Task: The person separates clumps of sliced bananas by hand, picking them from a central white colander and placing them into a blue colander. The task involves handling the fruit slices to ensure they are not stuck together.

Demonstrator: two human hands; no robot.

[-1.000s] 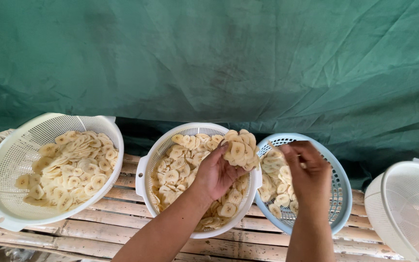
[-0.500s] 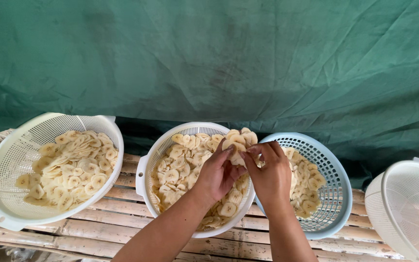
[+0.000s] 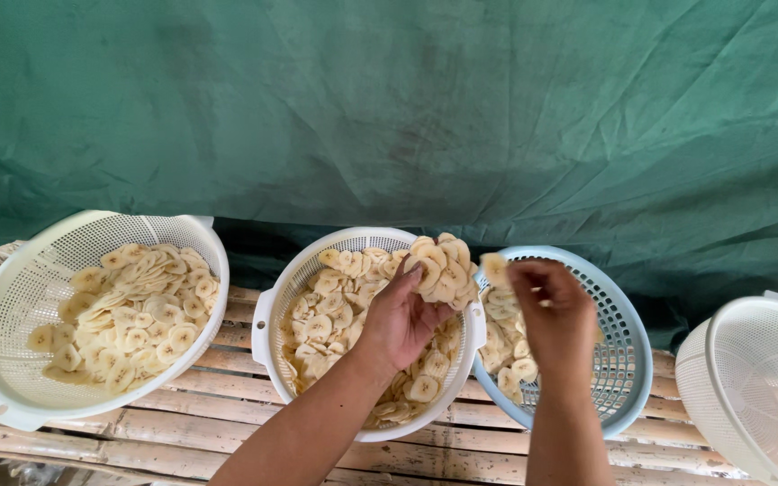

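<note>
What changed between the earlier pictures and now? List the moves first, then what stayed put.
The right hand swung from over the blue basket to the left hand, then back over that basket, now carrying one banana slice in its grip. The left hand kept its handful of slices above the middle white basket. All four baskets stayed in place.

three baskets stood close together on the bamboo table (image 3: pixel 227 360), a fourth white basket (image 3: pixel 758 387) at right; only narrow gaps between; green tarp (image 3: pixel 389 108) closed the back.
</note>
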